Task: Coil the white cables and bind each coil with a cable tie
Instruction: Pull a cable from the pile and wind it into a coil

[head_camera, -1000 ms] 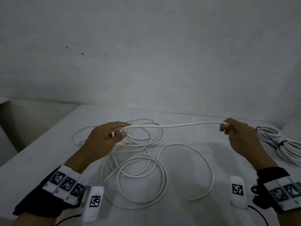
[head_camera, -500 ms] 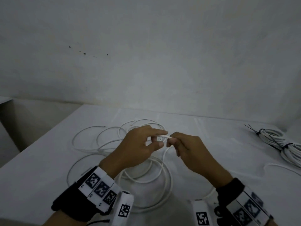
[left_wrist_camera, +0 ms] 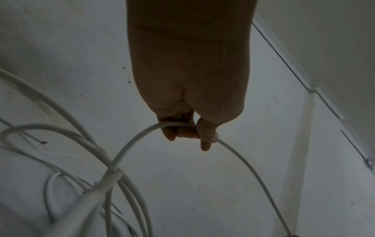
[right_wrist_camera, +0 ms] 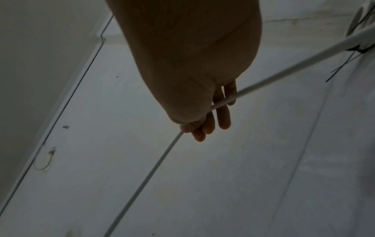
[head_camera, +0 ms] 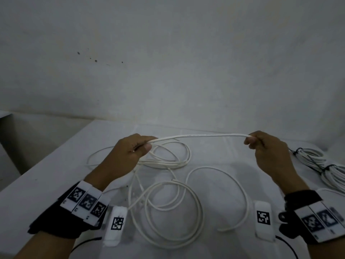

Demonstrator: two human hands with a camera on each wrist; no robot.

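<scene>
Spanning left–right above the table (head_camera: 46, 176), the white cable (head_camera: 200, 135) runs nearly level between the left hand (head_camera: 130, 152), fingers curled round it, and the right hand (head_camera: 268, 150), pinching it; slack loops lie below, nearer the left hand.

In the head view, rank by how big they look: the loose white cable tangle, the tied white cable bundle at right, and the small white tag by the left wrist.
1. Loose white cable tangle, largest.
2. Tied white cable bundle, partly cut off at the edge.
3. Small white tag, smallest, though nearest the camera.
</scene>
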